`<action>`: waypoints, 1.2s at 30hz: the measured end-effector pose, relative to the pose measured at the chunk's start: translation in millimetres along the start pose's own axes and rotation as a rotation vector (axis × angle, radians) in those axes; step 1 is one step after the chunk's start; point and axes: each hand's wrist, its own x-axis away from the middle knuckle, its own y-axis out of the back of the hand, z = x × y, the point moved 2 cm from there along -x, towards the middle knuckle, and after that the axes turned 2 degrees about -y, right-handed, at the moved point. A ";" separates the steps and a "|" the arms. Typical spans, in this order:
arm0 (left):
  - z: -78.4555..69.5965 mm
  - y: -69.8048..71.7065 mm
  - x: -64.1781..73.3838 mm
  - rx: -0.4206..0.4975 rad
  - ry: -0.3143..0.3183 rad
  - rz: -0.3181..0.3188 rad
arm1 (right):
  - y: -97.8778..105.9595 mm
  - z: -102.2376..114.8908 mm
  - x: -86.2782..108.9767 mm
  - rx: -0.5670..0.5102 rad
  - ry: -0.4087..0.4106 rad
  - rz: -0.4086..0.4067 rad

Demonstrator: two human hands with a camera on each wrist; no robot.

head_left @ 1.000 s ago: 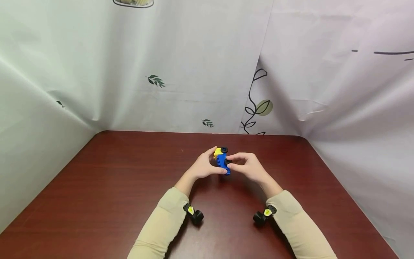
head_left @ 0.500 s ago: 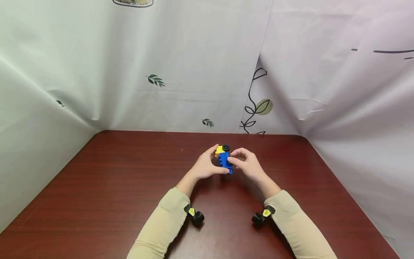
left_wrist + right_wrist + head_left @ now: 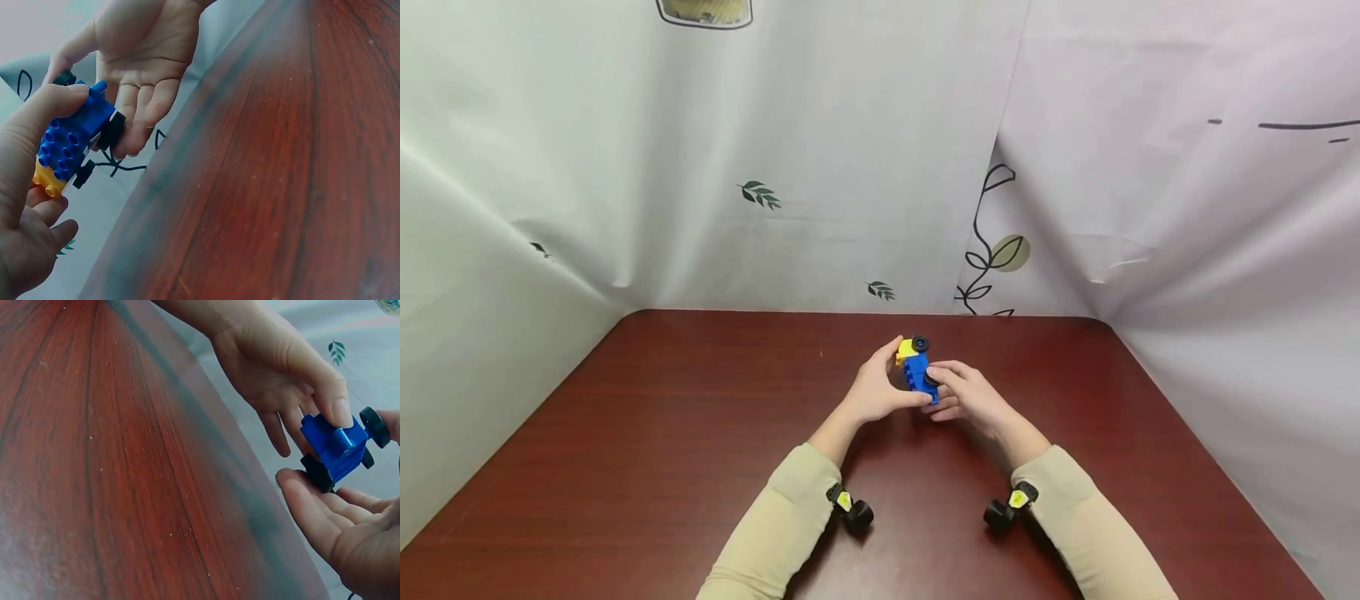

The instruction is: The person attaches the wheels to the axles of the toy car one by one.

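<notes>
A toy car (image 3: 916,367) of blue and yellow studded blocks, with black wheels, is held up above the table. My left hand (image 3: 871,390) grips it, thumb on the blue end and fingers towards the yellow end. In the left wrist view the studs of the car (image 3: 65,140) face the camera. My right hand (image 3: 976,400) is at the car's right side, its thumb touching a black wheel (image 3: 375,427). In the right wrist view the fingers of that hand (image 3: 369,544) lie mostly straight beneath the car, close to another wheel (image 3: 316,473).
The brown wooden table (image 3: 700,433) stretches out under both forearms. Pale cloth (image 3: 850,150) with printed leaves hangs behind it and along its sides. A small black camera is strapped to each sleeved wrist.
My right thumb and finger pinched the wheel, then the fingers lifted away. Now they have dropped under the car, with the thumb on the wheel. The left hand keeps its grip.
</notes>
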 end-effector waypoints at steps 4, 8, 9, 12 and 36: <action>-2.1 0.3 -0.1 -0.006 0.002 -0.003 | 0.0 1.1 0.2 -0.030 0.017 0.017; -5.0 1.3 -0.3 -0.017 0.000 -0.011 | -0.7 2.2 -0.3 -0.062 0.025 0.009; -5.9 1.8 -0.4 -0.019 -0.003 -0.015 | -1.0 2.5 -0.6 -0.070 0.025 0.004; -7.3 2.8 -0.5 -0.027 0.001 -0.025 | -2.0 3.0 -1.4 -0.092 0.023 -0.010; 1.2 5.0 -0.8 -0.066 0.038 -0.041 | -4.7 -1.1 -1.8 -0.017 0.022 -0.028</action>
